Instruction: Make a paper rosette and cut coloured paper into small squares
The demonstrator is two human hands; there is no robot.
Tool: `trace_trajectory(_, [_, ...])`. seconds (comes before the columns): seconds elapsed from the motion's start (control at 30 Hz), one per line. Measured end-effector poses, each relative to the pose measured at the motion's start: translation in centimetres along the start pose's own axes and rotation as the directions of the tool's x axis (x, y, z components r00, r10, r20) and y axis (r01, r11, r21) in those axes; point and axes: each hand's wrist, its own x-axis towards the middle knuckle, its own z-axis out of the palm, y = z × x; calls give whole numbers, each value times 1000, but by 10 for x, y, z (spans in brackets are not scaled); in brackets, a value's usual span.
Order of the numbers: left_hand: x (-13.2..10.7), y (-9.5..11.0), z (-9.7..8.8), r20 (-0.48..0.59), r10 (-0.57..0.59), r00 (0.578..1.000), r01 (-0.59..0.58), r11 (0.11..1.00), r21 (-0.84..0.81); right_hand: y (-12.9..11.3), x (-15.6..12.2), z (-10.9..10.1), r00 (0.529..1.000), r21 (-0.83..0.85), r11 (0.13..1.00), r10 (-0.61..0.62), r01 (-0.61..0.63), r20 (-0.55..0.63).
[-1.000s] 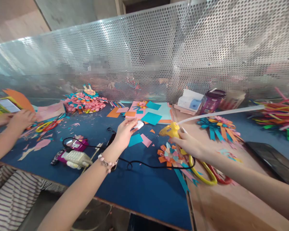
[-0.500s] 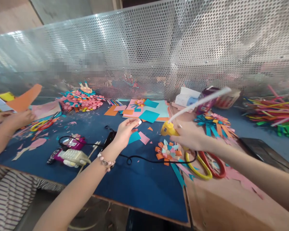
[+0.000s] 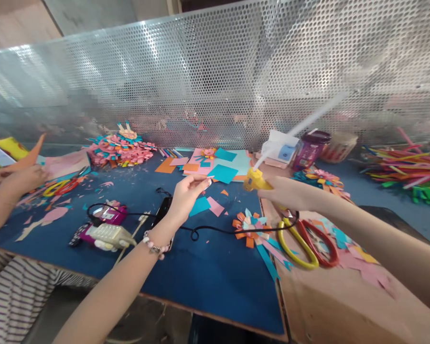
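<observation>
My right hand [image 3: 288,192] grips a yellow hot glue gun [image 3: 255,180], lifted above the table, with a long white glue stick [image 3: 308,120] slanting up to the right. Its black cord [image 3: 215,230] trails across the blue table top [image 3: 208,277]. My left hand [image 3: 187,195] hovers over the table with thumb and fingers pinched together near a teal paper square [image 3: 200,205]; whether it holds anything is unclear. A paper flower [image 3: 250,224] in orange, pink and teal lies below the glue gun.
Yellow scissors [image 3: 296,248] and red scissors [image 3: 318,241] lie on the wooden board [image 3: 344,306] at right. Paper squares [image 3: 222,165], a flower pile [image 3: 120,145], a power strip [image 3: 105,234], a tissue box [image 3: 281,149], a jar [image 3: 311,149] and coloured strips [image 3: 404,167] surround. Another person's hands [image 3: 19,179] work at left. A perforated metal screen [image 3: 215,81] stands behind.
My right hand has raised the glue gun and tipped its stick more steeply upward. My left hand has lifted slightly off the white thing it touched. The person at left shifted orange paper.
</observation>
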Motion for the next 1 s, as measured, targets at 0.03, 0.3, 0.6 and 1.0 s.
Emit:
trace_trajectory(0.03, [-1,1,0,22,17,1000,-18,1000,25,5,-5,1,999,-38,999,19,-18,31])
trace_trajectory(0.3, [-8,6,1,128,125,984,-150,966,212,19,-30,10,994,110,989,93,-99,63])
trace_trajectory(0.6, [-14,6,2,252,211,944,-301,863,405,44,-36,20,981,310,936,189,-166,-47])
trace_trajectory(1.0, [-19,1,3,452,288,844,-509,695,508,80,-35,30,968,259,946,229,-196,-103])
